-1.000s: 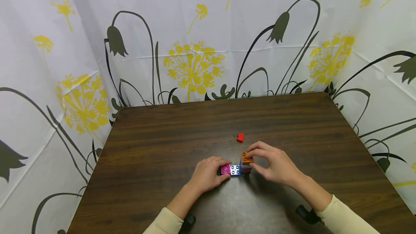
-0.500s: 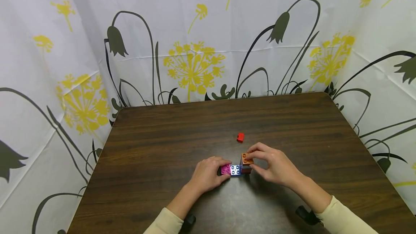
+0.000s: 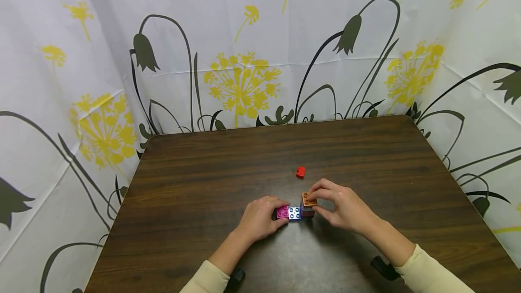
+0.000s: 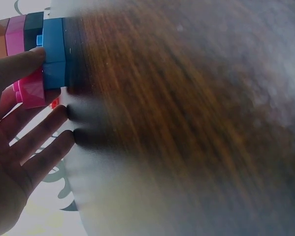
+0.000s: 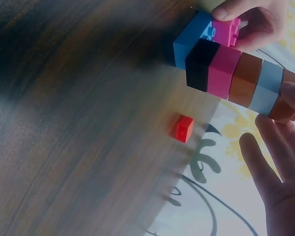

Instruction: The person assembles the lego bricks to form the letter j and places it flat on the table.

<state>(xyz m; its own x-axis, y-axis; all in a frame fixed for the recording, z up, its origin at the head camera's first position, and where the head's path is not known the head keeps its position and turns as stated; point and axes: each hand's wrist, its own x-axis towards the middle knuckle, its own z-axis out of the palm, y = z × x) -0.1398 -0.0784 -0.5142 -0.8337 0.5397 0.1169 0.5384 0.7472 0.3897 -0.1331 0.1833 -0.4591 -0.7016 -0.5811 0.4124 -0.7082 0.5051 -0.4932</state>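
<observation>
A blue toy building brick (image 5: 190,40) lies on the table as a base. On its left end sits a pink brick (image 3: 282,212), which my left hand (image 3: 260,219) pinches between thumb and index finger; the other fingers spread toward the tabletop. At the base's right end stands a stack: a black brick (image 5: 201,64), a pink brick (image 5: 222,73), an orange-brown brick (image 5: 245,79), a light blue brick (image 5: 265,88) and an orange top brick (image 3: 309,196). My right hand (image 3: 343,205) pinches that top brick, its thumb on the near side, the other fingertips at the far side.
A small red brick (image 3: 300,172) lies alone on the dark wooden table (image 3: 203,166), beyond the stack. A white curtain (image 3: 252,35) with printed flowers hangs behind the table and along its sides.
The orange top brick has come down slightly and sits more level on the stack, with my right fingers still on it. My left hand has stayed in place.
</observation>
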